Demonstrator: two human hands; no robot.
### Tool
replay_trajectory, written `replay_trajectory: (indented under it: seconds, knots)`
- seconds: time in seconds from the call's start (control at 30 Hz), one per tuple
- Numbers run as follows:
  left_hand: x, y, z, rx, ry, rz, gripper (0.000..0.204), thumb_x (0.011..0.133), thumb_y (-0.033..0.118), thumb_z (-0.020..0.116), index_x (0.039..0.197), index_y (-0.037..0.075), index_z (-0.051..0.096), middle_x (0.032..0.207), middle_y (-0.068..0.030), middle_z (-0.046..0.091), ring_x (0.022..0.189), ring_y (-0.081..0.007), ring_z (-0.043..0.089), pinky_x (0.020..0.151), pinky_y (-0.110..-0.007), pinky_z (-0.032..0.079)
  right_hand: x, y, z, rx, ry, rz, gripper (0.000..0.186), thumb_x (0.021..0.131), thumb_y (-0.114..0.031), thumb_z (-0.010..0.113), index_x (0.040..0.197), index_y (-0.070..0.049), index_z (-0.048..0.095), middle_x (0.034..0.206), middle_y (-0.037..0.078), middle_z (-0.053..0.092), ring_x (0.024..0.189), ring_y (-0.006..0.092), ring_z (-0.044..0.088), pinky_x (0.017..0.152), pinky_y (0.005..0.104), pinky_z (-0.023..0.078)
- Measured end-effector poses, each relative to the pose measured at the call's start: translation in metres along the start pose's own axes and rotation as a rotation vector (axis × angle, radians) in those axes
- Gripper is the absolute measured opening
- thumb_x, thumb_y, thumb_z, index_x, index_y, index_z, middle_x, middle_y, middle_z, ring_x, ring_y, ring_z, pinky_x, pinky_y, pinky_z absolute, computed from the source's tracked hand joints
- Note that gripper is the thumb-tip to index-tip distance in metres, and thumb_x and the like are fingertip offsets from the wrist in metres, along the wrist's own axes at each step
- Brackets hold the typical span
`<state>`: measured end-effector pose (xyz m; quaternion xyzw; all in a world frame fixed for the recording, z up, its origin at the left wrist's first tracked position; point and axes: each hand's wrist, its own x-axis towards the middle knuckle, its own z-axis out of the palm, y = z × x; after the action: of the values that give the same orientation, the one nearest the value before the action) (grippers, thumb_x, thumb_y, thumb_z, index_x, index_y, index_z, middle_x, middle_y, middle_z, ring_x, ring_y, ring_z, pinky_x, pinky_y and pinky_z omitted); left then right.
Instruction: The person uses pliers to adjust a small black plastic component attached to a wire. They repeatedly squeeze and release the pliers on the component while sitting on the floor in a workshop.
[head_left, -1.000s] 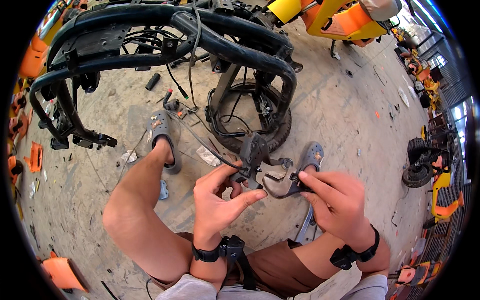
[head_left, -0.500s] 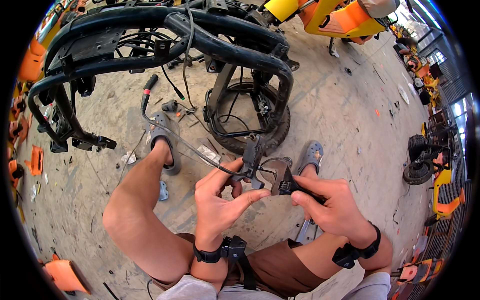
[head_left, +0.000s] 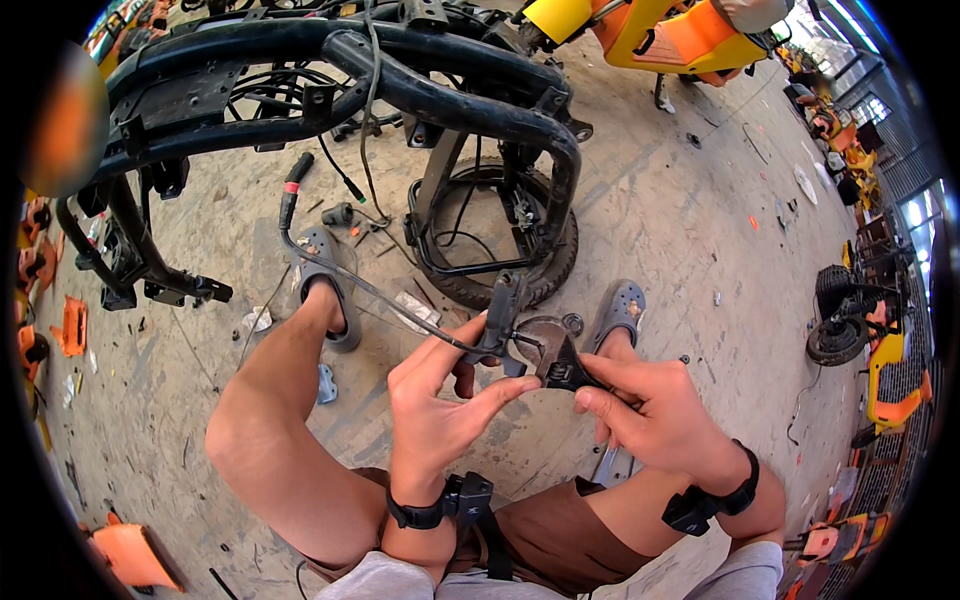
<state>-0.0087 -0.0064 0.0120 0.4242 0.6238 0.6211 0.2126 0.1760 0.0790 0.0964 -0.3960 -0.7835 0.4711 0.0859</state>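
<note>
My left hand (head_left: 432, 405) grips a dark, boxy part (head_left: 508, 300) fitted to a flat metal bracket (head_left: 550, 328), its thumb stretched toward the bracket's lower edge. A grey cable (head_left: 375, 292) runs from this part leftward to a black plug with a red ring (head_left: 291, 190). Closed around its handle, my right hand (head_left: 655, 410) holds a black adjustable wrench (head_left: 566, 376). The wrench head overlaps the bracket's lower side. What lies between its jaws is hard to make out.
A bare black motorbike frame (head_left: 450, 110) stands ahead, above a tyre (head_left: 565, 260). A yellow-orange bike (head_left: 680, 40) is behind it. A silver tool (head_left: 606, 465) lies beside my right thigh. Small scraps and an orange panel (head_left: 70, 327) are scattered on the concrete floor.
The wrench head has tilted, and my right hand has shifted slightly left with it. My left hand and the dark part have barely moved. A blurred orange shape has appeared at the left rim.
</note>
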Motion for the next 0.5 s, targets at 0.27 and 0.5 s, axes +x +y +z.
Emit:
replay_trajectory:
  seconds: [0.27,0.5]
  knots:
    - [-0.003,-0.006,0.000,-0.115,0.015,-0.025,0.057,0.059,0.012,0.092,0.108,-0.005,0.068,0.077,-0.0042,0.064,0.055,-0.0067,0.047,0.049,-0.020,0.038,0.001,-0.005,-0.006,0.063,-0.055,0.059,0.030,0.091,-0.008,0.066,0.116,0.006,0.064,0.071,0.009,0.066,0.054,0.0117,0.060,0.051,0.0249,0.047]
    - [-0.003,-0.005,-0.001,-0.152,0.009,-0.092,0.057,0.060,0.014,0.093,0.104,-0.011,0.066,0.075,-0.0048,0.064,0.054,-0.0049,0.047,0.049,-0.019,0.038,-0.003,0.007,-0.004,-0.201,-0.015,-0.193,0.031,0.089,0.001,0.065,0.118,0.008,0.061,0.083,0.010,0.064,0.057,0.0087,0.063,0.050,0.0233,0.048]
